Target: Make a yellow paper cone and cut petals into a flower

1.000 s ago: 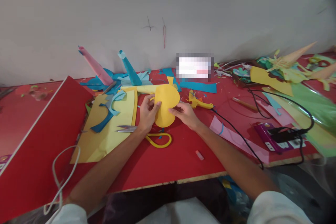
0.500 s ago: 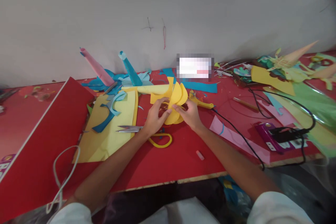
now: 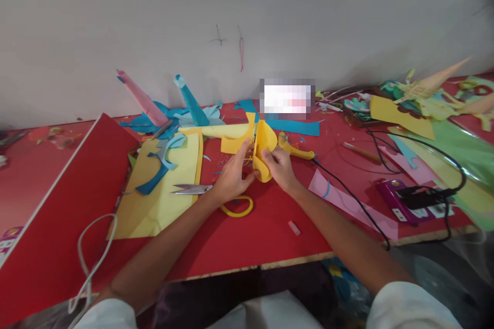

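Above the middle of the table, a yellow paper flower (image 3: pixel 266 138) with rounded petals is folded so that it opens toward the right. My right hand (image 3: pixel 281 167) is closed on its right side, the thumb pressed inside the fold. On the other side, my left hand (image 3: pixel 231 177) steadies the flower's left edge, thumb at the lower petal and fingers extended upward; part of this grip is hidden. Scissors (image 3: pixel 237 213) with yellow handles lie under my left wrist, blades apart. Just behind the flower is a yellow glue gun (image 3: pixel 297 151) with a black cord.
Yellow sheets (image 3: pixel 173 211) with blue offcuts lie at left, beside a raised red board (image 3: pixel 77 205). A pink cone (image 3: pixel 141 97) and a blue cone (image 3: pixel 192 103) stand behind. At right are a pink strip (image 3: pixel 347 200) and a purple box (image 3: pixel 397 200) with a black plug.
The flower has turned and folded, its hollow now facing right. My left fingers have straightened along its edge, and my right thumb has moved into the fold.
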Action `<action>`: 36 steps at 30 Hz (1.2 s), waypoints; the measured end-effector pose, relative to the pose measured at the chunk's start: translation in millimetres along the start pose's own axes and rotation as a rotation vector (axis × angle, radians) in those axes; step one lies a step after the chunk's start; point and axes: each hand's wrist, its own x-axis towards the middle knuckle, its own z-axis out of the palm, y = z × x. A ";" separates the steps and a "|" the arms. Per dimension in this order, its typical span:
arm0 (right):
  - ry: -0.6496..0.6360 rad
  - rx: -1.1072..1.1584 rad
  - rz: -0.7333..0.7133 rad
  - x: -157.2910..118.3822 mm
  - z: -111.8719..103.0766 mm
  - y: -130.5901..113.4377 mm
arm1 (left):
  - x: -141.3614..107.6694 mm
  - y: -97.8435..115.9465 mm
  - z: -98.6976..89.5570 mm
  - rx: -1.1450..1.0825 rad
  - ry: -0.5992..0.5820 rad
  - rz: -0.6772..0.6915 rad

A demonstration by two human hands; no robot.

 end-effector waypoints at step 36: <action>0.064 0.077 0.091 9.6 -3.1 1.3 | 6.0 12.6 -18.1 -0.292 0.310 -0.108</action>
